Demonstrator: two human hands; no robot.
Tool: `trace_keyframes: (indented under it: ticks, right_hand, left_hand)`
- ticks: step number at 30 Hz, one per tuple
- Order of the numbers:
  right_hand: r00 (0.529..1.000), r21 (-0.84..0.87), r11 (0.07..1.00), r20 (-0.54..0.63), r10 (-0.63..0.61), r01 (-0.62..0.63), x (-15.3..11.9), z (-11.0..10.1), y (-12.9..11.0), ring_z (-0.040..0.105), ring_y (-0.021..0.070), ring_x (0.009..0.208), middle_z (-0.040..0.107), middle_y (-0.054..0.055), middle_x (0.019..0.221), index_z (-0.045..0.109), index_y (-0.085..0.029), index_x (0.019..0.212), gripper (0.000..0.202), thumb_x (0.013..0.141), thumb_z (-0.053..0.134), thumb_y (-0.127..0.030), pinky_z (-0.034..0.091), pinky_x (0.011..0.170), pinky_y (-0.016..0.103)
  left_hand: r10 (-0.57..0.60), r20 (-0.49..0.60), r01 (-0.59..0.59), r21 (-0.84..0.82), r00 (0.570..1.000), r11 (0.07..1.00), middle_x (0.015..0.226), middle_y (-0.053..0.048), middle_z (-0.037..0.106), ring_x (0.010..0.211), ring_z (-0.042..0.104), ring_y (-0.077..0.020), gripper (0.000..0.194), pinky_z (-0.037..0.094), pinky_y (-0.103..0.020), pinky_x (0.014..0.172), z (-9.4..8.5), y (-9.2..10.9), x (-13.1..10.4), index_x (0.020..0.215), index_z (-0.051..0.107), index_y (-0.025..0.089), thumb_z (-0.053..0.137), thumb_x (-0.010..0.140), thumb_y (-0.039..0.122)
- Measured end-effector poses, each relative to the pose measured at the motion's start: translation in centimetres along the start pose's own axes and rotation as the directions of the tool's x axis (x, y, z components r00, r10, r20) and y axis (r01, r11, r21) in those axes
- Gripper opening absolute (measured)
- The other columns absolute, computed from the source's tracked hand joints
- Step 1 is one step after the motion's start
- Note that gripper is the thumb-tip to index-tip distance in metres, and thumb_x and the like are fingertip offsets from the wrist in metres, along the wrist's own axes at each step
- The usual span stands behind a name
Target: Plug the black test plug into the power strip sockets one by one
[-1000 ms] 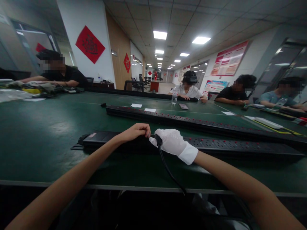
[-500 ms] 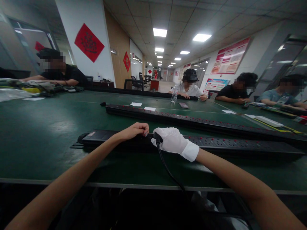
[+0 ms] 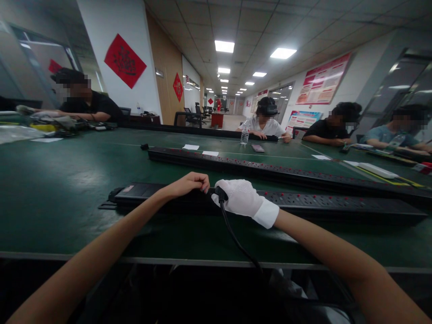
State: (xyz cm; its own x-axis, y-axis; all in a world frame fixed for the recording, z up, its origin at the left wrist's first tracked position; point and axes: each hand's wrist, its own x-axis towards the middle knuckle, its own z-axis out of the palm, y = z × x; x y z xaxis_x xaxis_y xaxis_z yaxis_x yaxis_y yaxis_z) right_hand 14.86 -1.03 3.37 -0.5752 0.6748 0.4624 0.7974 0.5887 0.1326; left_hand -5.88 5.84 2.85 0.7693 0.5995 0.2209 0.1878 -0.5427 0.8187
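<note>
My right hand [image 3: 238, 197], in a white glove, is wrapped round a black power plug [image 3: 221, 194]. From the plug a black cord [image 3: 236, 238] runs down over the table's near edge. Beside it, my bare left hand [image 3: 192, 183] is closed, its fingertips pinched together close to the plug. What sits between those fingertips is too small to make out. Under both hands lies a long black power strip [image 3: 303, 203], with a row of sockets and red switches showing to the right of the glove. Its left end has a flat bracket.
A second long power strip [image 3: 270, 170] lies behind the first on the green table [image 3: 77, 180]. Farther back are paper slips [image 3: 210, 154], a water bottle [image 3: 244, 135] and a white strip [image 3: 378, 171] at right. Several people sit round the table's far sides.
My hands stay almost in place at the plug, with only a tiny shift of the left fingers. The person at far left has moved a hand slightly.
</note>
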Motion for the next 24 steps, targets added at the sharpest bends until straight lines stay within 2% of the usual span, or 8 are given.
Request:
trace_keyframes:
  ticks: [24]
  right_hand:
    - [1.0, 0.023, 1.0, 0.003, -0.019, 0.018, -0.04, 0.01, 0.22, 0.057, 0.0148, 0.069, 0.063, 0.005, 0.078, 0.055, -0.018, 0.093, 0.029, 0.086, 0.041, -0.043, 0.032, 0.058, 0.024]
  left_hand:
    - [-0.006, -0.037, 0.006, -0.013, 0.999, 1.0, 0.071, -0.002, 0.058, 0.075, 0.053, -0.0144, 0.012, 0.039, -0.029, 0.074, 0.19, 0.71, -0.22, 0.065, 0.053, 0.013, 0.044, 0.073, 0.015]
